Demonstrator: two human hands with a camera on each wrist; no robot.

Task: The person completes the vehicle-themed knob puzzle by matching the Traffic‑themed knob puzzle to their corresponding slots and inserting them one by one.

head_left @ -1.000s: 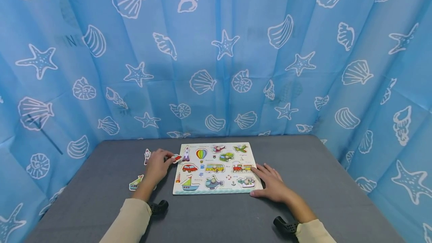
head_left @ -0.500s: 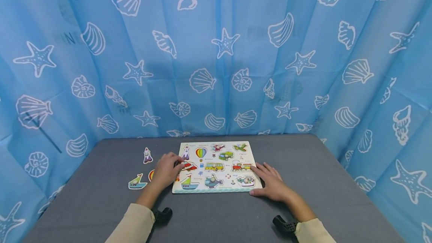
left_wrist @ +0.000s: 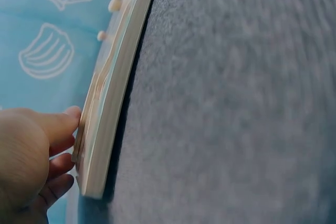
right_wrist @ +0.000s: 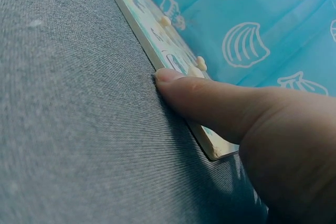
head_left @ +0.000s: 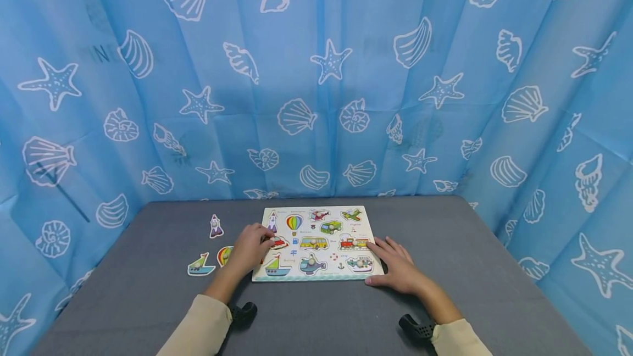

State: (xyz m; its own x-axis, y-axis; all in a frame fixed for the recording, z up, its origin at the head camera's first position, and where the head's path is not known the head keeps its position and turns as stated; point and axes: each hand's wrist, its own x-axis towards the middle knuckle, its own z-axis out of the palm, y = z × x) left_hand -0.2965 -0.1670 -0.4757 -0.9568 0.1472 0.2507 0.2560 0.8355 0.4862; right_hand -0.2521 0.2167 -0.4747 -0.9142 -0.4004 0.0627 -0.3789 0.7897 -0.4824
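Observation:
A wooden peg puzzle board (head_left: 321, 278) printed with vehicles lies on the grey table. My left hand (head_left: 251, 246) is over its left side, thumb and fingers pinching a red car puzzle piece (head_left: 280, 242) at the car picture. In the left wrist view, fingertips of the left hand (left_wrist: 37, 153) are right at the board's face, and the car's knob is hidden. The right hand (head_left: 399, 271) rests at the board's right edge with relaxed fingers near the train piece (head_left: 353, 242). Its thumb (right_wrist: 202, 95) lies across the front edge in the right wrist view.
Left of the board lie a rocket piece (head_left: 215, 226), a sailboat piece (head_left: 200, 265) and a balloon piece (head_left: 224, 256), partly behind the left hand. Several knobbed pieces, such as the bus (head_left: 314, 243), sit in the board. A blue shell-patterned curtain (head_left: 316, 98) hangs behind the table.
My left hand has carried the red car piece rightward from the board's left edge onto the car picture. The balloon piece has come into sight behind it. The right hand stays in place.

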